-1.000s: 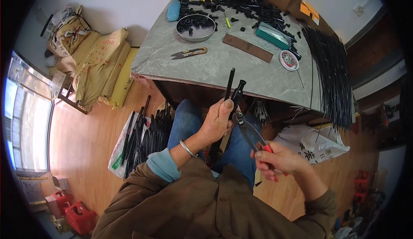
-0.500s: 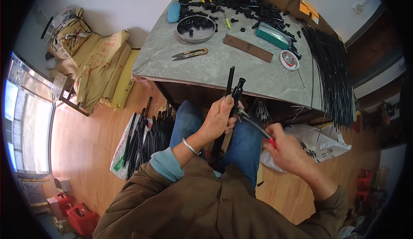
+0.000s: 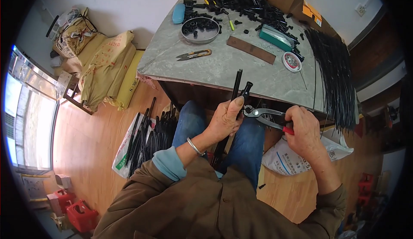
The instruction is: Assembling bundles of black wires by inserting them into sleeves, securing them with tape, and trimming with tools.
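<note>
My left hand (image 3: 225,120) is closed around a slim black rod (image 3: 238,83) and a black tubular fitting (image 3: 247,88) beside it, both standing up above the thumb. Below the fist, dark lengths run down between my knees. In my right hand (image 3: 304,131) is a pair of end-cutting pincers (image 3: 265,112) with red-covered grips. Its handles are spread apart, and the rounded jaws sit right beside the fitting at my left hand. Whether the jaws touch or grip anything cannot be made out.
Ahead stands a grey marble-patterned table (image 3: 163,54) with snips (image 3: 194,55), a bowl (image 3: 200,40) of black parts, a flat brown bar (image 3: 251,50), a small white tub (image 3: 292,62) and a black bundle (image 3: 333,73). Black rods (image 3: 158,131) lean left of my knees; a white sack (image 3: 282,157) lies right.
My right hand has moved up and to the right, turning the pincers from a downward slant to nearly level. Their spread handles now show. My left hand keeps its hold.
</note>
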A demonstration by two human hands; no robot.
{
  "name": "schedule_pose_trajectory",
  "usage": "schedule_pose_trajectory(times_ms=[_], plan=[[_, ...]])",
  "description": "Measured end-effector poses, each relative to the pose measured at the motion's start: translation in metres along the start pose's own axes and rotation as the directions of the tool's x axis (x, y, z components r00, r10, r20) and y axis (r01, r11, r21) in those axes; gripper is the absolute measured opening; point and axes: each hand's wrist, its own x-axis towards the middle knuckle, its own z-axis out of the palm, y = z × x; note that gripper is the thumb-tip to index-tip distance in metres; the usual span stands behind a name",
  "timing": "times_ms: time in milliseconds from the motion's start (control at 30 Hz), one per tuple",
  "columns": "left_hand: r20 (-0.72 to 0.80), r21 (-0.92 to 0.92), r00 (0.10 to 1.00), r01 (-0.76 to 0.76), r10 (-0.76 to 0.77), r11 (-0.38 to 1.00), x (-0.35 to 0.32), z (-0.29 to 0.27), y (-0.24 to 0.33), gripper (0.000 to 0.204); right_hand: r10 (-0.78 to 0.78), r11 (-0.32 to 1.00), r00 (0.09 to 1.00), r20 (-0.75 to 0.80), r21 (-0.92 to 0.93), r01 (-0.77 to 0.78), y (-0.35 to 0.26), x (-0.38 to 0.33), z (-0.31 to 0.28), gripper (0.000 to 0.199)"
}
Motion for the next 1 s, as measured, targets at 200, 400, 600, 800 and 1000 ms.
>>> schedule_pose_trajectory(times_ms=[200,400,600,800,1000], plan=[[0.12,-0.025,0.992,0.035,-0.031,0.999,-0.005,0.0,0.003,0.061,-0.031,0.945,0.998,-0.052,0.325,0.046,0.026,-0.033,0.071,0.037],[0.374,-0.122,0.918,0.187,-0.129,0.975,-0.007,-0.004,0.002,0.062,0.135,0.827,0.97,-0.201,0.562,0.001,-0.001,-0.053,0.11,0.035],[0.014,0.002,0.999,-0.045,0.045,0.999,0.001,0.0,-0.008,0.058,0.095,0.975,0.966,-0.239,0.217,-0.042,-0.008,-0.043,0.067,0.037],[-0.029,0.001,0.997,-0.069,0.069,0.998,0.003,0.003,-0.007,0.056,0.184,0.98,0.948,-0.259,0.124,-0.157,-0.023,-0.035,0.038,0.044],[-0.08,0.034,0.992,-0.095,0.097,0.995,0.003,0.007,-0.007,0.053,0.151,0.988,0.948,-0.28,0.015,-0.153,-0.025,-0.027,0.035,0.045]])
